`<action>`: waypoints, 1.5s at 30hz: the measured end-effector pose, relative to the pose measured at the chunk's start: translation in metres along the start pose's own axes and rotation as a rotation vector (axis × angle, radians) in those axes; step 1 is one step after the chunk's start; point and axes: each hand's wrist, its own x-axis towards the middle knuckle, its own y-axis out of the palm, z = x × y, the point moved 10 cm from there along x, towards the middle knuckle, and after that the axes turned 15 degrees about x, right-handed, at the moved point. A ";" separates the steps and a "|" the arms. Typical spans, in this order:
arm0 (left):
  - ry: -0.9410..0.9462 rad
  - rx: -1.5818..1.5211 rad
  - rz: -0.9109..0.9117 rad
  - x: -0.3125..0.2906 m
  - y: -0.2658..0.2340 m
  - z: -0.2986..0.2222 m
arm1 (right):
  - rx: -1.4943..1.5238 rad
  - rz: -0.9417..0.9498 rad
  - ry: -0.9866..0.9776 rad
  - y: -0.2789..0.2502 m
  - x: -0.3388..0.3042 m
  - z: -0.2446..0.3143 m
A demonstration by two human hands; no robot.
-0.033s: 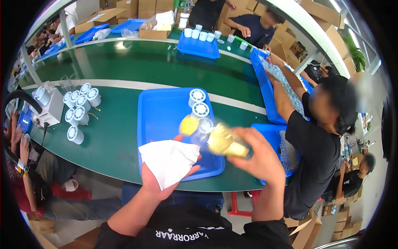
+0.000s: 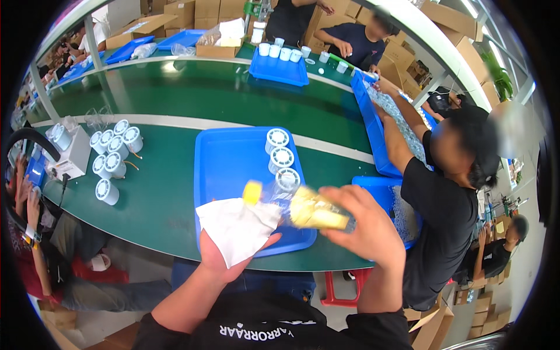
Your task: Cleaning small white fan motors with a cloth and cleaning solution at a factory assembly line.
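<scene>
A folded white cloth (image 2: 238, 226) lies across the upturned palm of my left hand (image 2: 217, 252), which holds it from below, fingers partly covered. My right hand (image 2: 370, 224) grips a clear plastic squeeze bottle (image 2: 315, 210) by its base; the bottle has a yellow cap and a yellow label. It is tilted, its cap (image 2: 252, 192) pointing left just above the cloth. Under both hands lies a blue tray (image 2: 227, 160). Along its right side stand white round parts (image 2: 282, 158) with slotted tops, the nearest partly behind the bottle.
More white round parts (image 2: 115, 146) stand in a group at left, beside a white box-shaped device (image 2: 73, 153). A co-worker (image 2: 449, 192) at right reaches into a long blue bin (image 2: 373, 131). Across the green table, another blue tray (image 2: 279, 73) holds white cups.
The bottle has moved slightly left and down, bringing its cap closer to the cloth, and looks less blurred. My left hand has barely moved.
</scene>
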 end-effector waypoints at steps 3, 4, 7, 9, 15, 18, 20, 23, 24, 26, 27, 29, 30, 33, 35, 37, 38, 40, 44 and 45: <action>-0.010 0.004 -0.036 0.004 0.001 -0.001 | -0.190 0.090 -0.017 -0.003 -0.007 0.037; -0.010 -0.004 -0.020 0.003 0.003 0.000 | -0.195 0.086 -0.021 -0.006 -0.007 0.042; 0.041 0.074 -0.023 0.001 -0.006 0.001 | -0.138 0.058 -0.172 -0.009 -0.010 0.067; 0.051 0.116 -0.034 -0.003 -0.008 0.002 | 0.087 -0.096 -0.304 -0.025 -0.015 0.083; 0.029 0.133 -0.071 -0.006 0.002 0.007 | 1.043 -0.178 -0.563 0.015 -0.010 0.064; 0.023 -0.012 0.097 -0.010 0.018 0.009 | 1.112 -0.024 -0.456 0.059 0.005 0.056; 0.049 0.044 0.035 -0.007 0.016 0.004 | 1.090 -0.086 -0.538 0.061 0.003 0.055; 0.000 0.038 0.015 -0.008 0.010 -0.001 | 1.071 -0.191 -0.615 0.044 -0.014 0.043; -0.014 0.021 0.001 -0.009 0.007 -0.003 | 1.053 -0.221 -0.644 0.037 -0.020 0.040; -0.002 -0.025 -0.008 -0.011 0.005 -0.004 | 1.025 -0.218 -0.586 0.029 -0.026 0.031; 0.010 -0.059 0.002 -0.010 0.006 -0.005 | 1.043 -0.200 -0.573 0.029 -0.027 0.028; 0.021 -0.070 0.013 -0.010 0.003 -0.004 | 1.129 -0.152 -0.565 0.034 -0.031 0.024; 0.028 -0.056 0.046 -0.009 0.005 -0.004 | 1.171 -0.121 -0.572 0.036 -0.032 0.023; 0.023 -0.058 0.065 -0.008 0.006 -0.002 | 1.174 -0.132 -0.601 0.034 -0.031 0.030; 0.008 -0.079 0.056 -0.007 0.005 0.002 | 1.137 -0.148 -0.618 0.026 -0.030 0.030; -0.001 -0.184 0.115 -0.009 0.009 0.002 | 1.114 -0.241 -0.624 0.018 -0.031 0.023; 0.000 -0.186 0.114 -0.009 0.010 0.000 | 1.101 -0.257 -0.603 0.013 -0.033 0.017; -0.009 -0.076 0.061 -0.009 0.009 -0.003 | 1.076 -0.302 -0.551 0.009 -0.036 0.010; 0.006 -0.072 0.080 -0.006 0.010 -0.004 | 1.053 -0.337 -0.497 0.007 -0.038 -0.002; 0.000 -0.098 0.070 -0.006 0.009 -0.002 | 1.074 -0.317 -0.509 0.007 -0.037 -0.002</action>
